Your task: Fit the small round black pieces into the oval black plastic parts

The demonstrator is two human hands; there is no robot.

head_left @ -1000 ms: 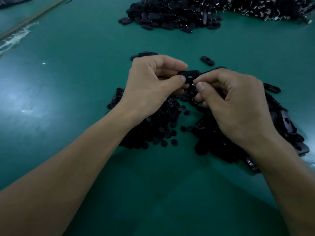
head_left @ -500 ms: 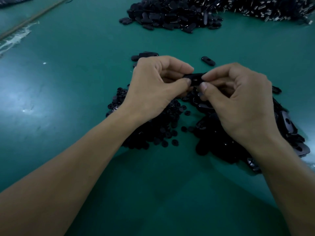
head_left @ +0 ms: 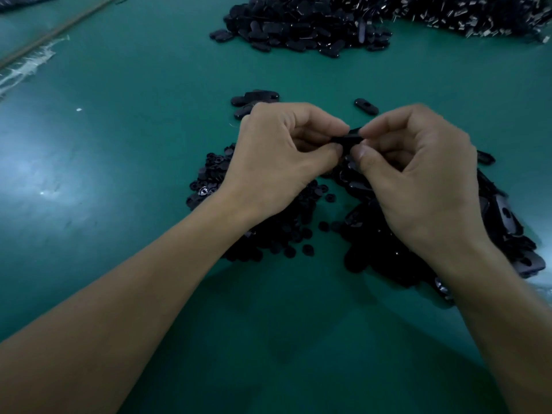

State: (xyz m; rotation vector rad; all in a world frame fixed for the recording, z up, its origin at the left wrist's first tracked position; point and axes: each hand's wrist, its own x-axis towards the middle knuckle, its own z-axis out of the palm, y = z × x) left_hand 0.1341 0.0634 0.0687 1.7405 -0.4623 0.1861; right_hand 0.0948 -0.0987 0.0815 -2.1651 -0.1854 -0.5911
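oval part (head_left: 352, 138): black, held aloft, mostly hidden | round pieces (head_left: 213, 177): loose heap, left | oval parts (head_left: 504, 218): heap, right

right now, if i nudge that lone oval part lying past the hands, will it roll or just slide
The lone oval part lies flat on the green mat, so it would probably slide or spin, not roll. It looks thin, so likely light. Its sheen hints at a slippery surface.

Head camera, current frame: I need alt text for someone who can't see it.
The left hand and right hand together pinch one oval black part above a green table. Under the left hand lies a heap of small round black pieces, under the right a heap of oval parts; another dark heap sits farther back.
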